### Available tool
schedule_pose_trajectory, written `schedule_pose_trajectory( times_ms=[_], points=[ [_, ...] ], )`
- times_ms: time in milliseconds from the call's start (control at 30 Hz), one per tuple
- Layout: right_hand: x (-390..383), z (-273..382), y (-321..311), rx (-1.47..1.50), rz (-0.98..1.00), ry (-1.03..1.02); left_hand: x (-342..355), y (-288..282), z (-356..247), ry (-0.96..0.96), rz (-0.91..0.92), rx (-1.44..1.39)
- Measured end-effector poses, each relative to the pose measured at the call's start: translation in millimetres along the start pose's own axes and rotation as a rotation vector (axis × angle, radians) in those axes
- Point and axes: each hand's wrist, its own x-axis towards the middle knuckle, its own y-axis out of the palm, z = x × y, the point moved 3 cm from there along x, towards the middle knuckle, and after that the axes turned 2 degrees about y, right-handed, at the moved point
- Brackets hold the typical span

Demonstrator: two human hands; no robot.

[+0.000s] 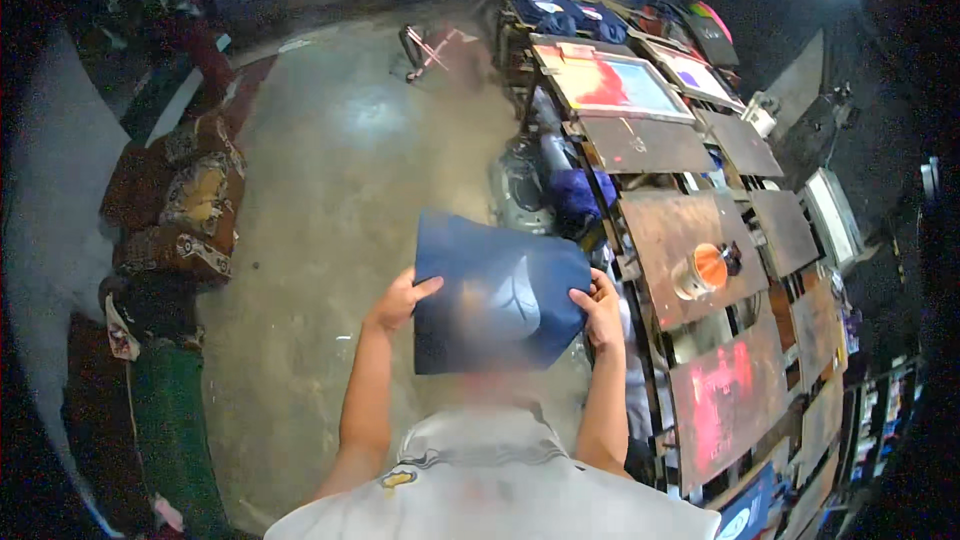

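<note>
A dark navy piece, seemingly fabric, (460, 285) with a pale curved, leaf-like print is stretched out in front of my chest. My left hand (402, 298) pinches its left edge, thumb on the face turned toward me. At the opposite edge my right hand (600, 308) grips it in the same way, near the print. The lower middle of the piece is blurred. My fingers behind it are mostly hidden.
On the right runs a long rack of flat printing boards (690, 240). A cup with orange contents (700, 272) stands on one board; a framed screen smeared with red (610, 80) lies farther back. A brown patterned armchair (185, 200) and green-covered seat (172, 430) line the left.
</note>
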Motion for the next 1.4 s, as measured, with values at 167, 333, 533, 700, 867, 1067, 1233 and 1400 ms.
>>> schedule_pose_trajectory(
  times_ms=[167,333,533,700,867,1067,1233,1400],
  points=[
    [86.9,1.7,-14.9,-0.135,-0.004,-0.194,74.9,-15.0,-31.2,0.082,0.043,0.185],
    [159.5,25.3,-7.0,0.038,-0.009,-0.124,158.6,-19.1,-66.4,0.086,-0.052,0.369],
    [218.2,25.3,-28.6,0.067,0.037,-0.074,214.7,1.6,-77.3,0.254,-0.199,0.525],
    [261.1,18.8,-24.1,-0.077,0.101,-0.109,243.5,-23.1,-83.1,0.227,-0.223,0.547],
    [288.6,21.4,-18.0,-0.097,0.071,-0.122,279.6,-39.5,-79.6,0.243,-0.235,0.422],
    [336.8,21.5,-17.4,-0.057,-0.15,-0.18,343.7,-42.7,-82.3,0.181,-0.106,0.271],
    [384.5,28.9,3.6,-0.013,-0.258,-0.167,391.3,-70.0,-111.6,0.244,-0.029,0.261],
    [437.2,39.8,55.9,0.002,-0.212,-0.157,413.8,-129.0,-146.6,0.302,-0.107,0.335]
  ],
)
